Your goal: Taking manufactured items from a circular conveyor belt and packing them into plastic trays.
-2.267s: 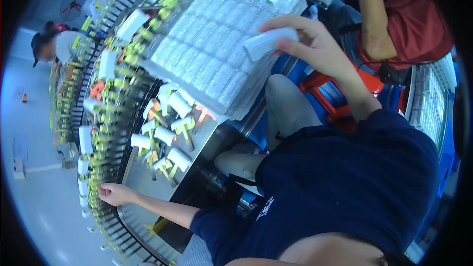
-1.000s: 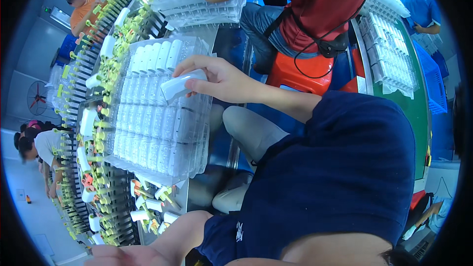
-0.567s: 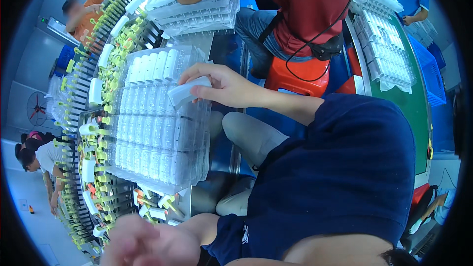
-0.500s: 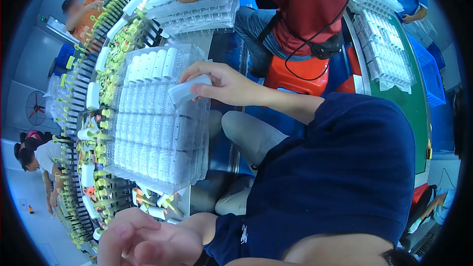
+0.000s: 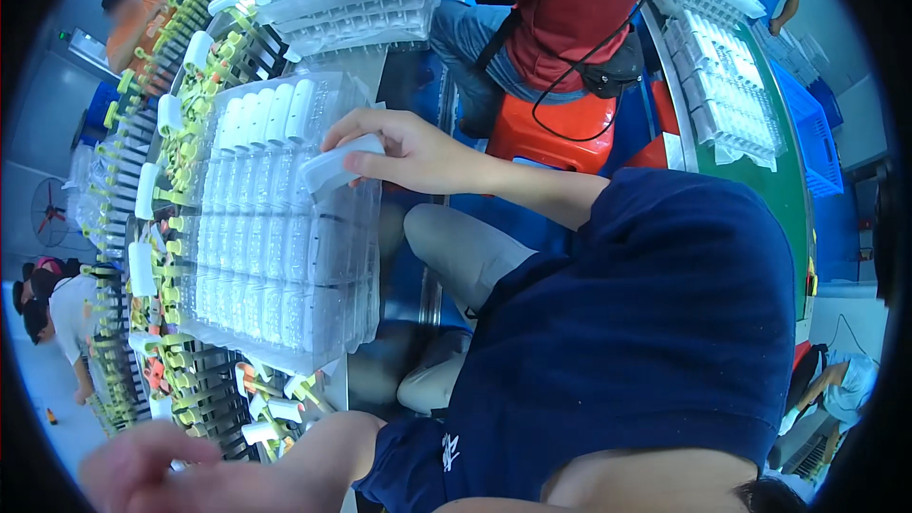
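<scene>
Left hand (image 5: 185, 483) has shifted outward, blurred, its grip indeterminable; right hand (image 5: 413, 150) pinches a tilted white casing (image 5: 332, 167) over the tray stack's (image 5: 357, 256) right side, apparently mid-handling, any lowering requiring alignment.

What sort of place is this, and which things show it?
Most likely a factory: a conveyor-like line bears yellow-green holders with white parts, clear plastic trays of similar parts are stacked beside it, and a co-worker in red sits nearby.

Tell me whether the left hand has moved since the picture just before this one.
Yes: the left hand has moved to the left, judged against the stack of clear trays.
</scene>
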The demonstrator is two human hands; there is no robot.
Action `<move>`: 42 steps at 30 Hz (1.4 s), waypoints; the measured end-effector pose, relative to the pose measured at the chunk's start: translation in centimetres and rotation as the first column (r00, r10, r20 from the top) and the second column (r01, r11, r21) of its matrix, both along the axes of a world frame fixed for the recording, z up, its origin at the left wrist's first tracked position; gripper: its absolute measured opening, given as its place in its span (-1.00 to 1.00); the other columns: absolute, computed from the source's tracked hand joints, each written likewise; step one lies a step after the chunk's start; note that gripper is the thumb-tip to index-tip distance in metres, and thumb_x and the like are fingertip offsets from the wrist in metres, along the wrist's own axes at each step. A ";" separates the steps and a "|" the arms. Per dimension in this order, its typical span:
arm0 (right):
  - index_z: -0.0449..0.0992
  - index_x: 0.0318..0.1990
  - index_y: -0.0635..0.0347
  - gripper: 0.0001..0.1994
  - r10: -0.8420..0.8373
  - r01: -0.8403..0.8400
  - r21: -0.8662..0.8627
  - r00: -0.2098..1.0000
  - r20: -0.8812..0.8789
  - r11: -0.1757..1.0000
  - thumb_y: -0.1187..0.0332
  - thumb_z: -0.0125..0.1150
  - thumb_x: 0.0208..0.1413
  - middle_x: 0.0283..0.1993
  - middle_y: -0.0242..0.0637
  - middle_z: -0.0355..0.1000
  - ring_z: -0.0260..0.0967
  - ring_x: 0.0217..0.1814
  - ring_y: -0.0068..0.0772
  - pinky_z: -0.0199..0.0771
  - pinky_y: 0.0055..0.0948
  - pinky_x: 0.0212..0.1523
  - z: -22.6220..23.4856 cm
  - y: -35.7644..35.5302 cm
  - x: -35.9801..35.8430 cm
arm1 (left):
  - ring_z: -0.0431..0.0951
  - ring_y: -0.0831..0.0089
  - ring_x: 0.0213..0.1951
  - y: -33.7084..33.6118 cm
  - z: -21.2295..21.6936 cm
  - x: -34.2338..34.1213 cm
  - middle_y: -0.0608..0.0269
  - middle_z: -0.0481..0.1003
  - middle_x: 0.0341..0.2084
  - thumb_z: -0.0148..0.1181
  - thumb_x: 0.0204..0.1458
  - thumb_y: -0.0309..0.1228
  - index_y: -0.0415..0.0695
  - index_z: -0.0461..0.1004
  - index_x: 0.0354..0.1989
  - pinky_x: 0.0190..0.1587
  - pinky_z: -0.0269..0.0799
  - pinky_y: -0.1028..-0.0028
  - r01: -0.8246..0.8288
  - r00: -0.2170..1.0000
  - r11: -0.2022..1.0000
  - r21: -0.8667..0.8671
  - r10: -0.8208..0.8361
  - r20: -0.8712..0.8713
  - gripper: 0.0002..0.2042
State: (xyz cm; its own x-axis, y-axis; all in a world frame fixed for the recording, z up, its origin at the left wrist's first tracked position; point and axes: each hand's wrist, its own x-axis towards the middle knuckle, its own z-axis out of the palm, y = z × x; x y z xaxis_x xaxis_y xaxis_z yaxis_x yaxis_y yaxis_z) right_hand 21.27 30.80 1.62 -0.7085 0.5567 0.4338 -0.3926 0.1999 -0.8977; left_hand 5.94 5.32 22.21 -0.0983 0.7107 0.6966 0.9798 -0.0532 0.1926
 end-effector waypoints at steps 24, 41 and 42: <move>0.41 0.08 0.23 -0.64 0.027 0.022 0.312 0.988 -0.153 0.950 0.37 0.20 0.13 -0.13 -0.25 0.45 0.37 -0.04 -0.56 0.40 -0.53 -0.08 6.1 -2.5 -9.6 | 0.42 0.13 -0.33 25.3 -18.7 -7.1 0.09 0.42 -0.45 0.24 0.00 -0.21 -0.16 0.46 -0.26 -0.25 0.34 0.22 0.116 0.979 0.986 -0.124 -0.134 -0.152 -0.73; 0.52 -0.11 -0.05 -0.69 0.035 -0.227 0.765 0.965 0.258 0.603 0.07 0.14 0.05 -0.32 -0.25 0.54 0.51 -0.25 -0.11 0.44 -0.12 -0.26 4.0 -6.2 -15.8 | 0.41 0.25 -0.37 23.7 -18.2 -6.7 0.21 0.40 -0.50 0.31 -0.06 -0.25 -0.15 0.46 -0.42 -0.33 0.34 0.30 0.123 0.992 0.991 -0.052 -0.122 0.029 -0.77; 0.52 -0.11 -0.05 -0.69 0.038 -0.230 0.763 0.965 0.260 0.605 0.07 0.14 0.05 -0.32 -0.25 0.54 0.51 -0.25 -0.11 0.44 -0.12 -0.26 3.9 -6.3 -16.0 | 0.42 0.21 -0.35 23.6 -18.2 -6.9 0.19 0.41 -0.47 0.29 -0.04 -0.26 -0.15 0.45 -0.40 -0.33 0.35 0.27 0.124 0.991 0.991 -0.059 -0.121 0.057 -0.78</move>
